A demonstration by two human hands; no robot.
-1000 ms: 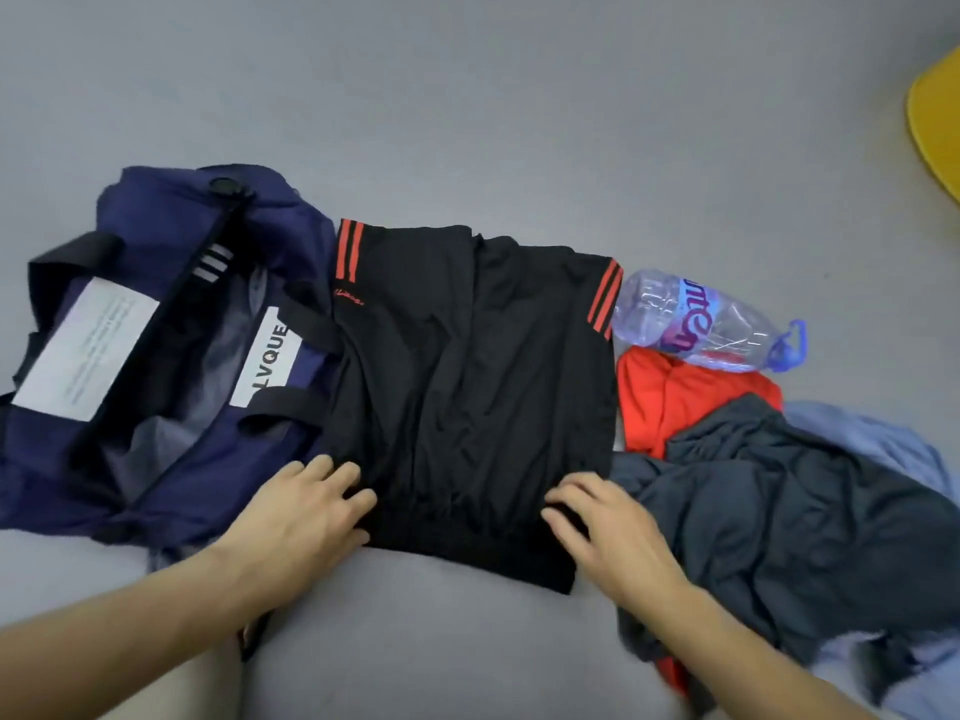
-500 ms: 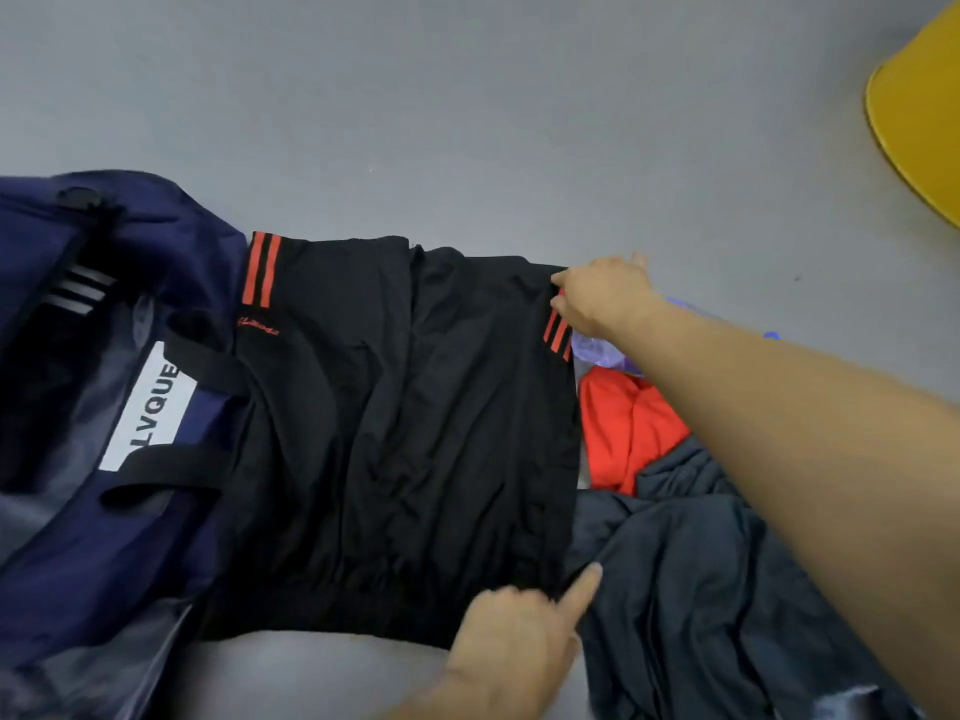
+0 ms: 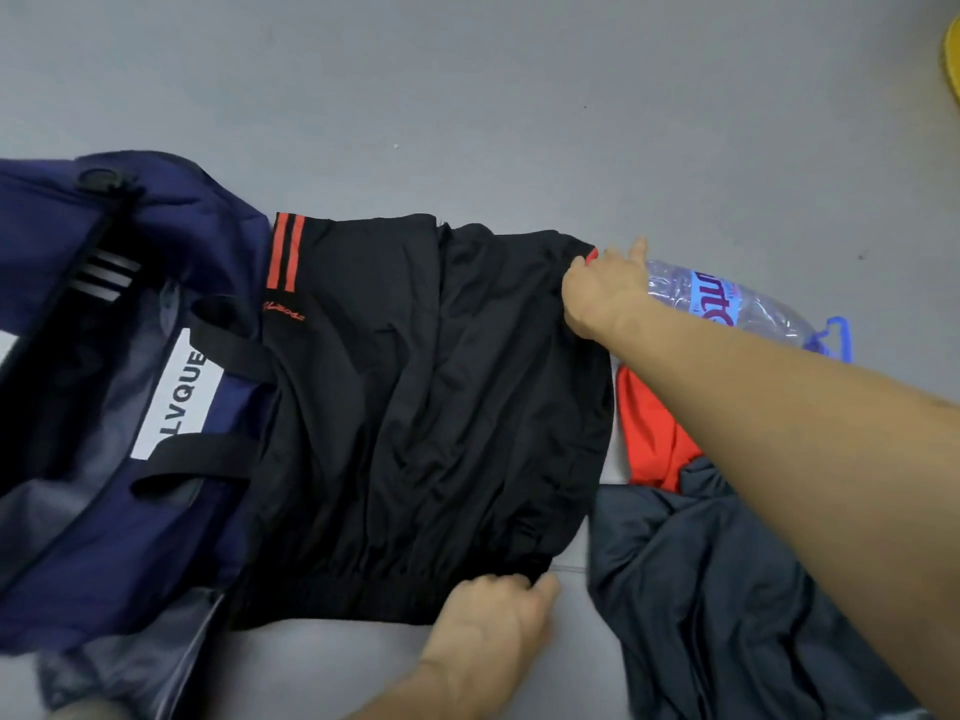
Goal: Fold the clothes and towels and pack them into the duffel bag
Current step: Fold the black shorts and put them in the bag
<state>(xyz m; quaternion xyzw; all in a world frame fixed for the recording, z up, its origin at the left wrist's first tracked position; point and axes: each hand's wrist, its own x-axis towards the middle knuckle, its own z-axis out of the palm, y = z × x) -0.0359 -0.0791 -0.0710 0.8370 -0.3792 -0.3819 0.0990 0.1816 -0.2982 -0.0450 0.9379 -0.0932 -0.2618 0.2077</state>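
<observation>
Both hands have gone to the right side of the black shorts (image 3: 415,407); one second ago they lay flat on the near edge, one at each corner. Now the right hand (image 3: 605,291) is stretched out to the far right corner. Its fingers are curled over the hem and almost cover the red stripes there. It seems to pinch the cloth, with one finger sticking out toward the water bottle (image 3: 727,304) just behind. The left hand (image 3: 488,621) has crossed to the near right corner, at the waistband. Half a second ago one of its fingers pointed out; now all are bent close together on the cloth, though I cannot tell if the tips go under the edge.

The shorts lie spread on the grey floor (image 3: 519,96), their left edge against the open duffel bag (image 3: 104,579). I judge that the right edge is held at both ends, so the next move is probably to carry it over to the left and fold the shorts in half. A red garment (image 3: 649,433) and a dark grey garment (image 3: 727,589) wait unfolded on the right.
</observation>
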